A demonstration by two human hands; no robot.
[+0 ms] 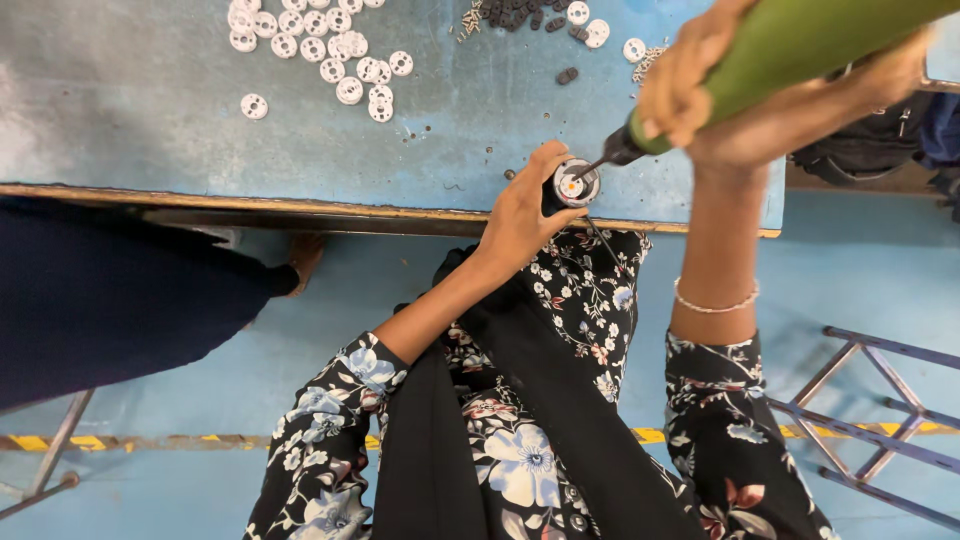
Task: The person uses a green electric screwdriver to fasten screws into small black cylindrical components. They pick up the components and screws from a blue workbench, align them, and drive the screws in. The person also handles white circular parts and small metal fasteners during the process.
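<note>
My left hand [522, 212] grips a small round black and silver part [576, 184] with a white and orange centre, held at the near edge of the blue worktable [150, 140]. My right hand [740, 95] is wrapped around a green powered screwdriver [790, 45]. The tool slants down to the left, and its thin bit touches the top of the round part.
Several white plastic discs [320, 45] lie at the far left of the table, and small dark parts [520, 15] lie at the far middle. Another person in dark clothing [110, 300] sits at left. A metal frame [870, 420] stands on the floor at right.
</note>
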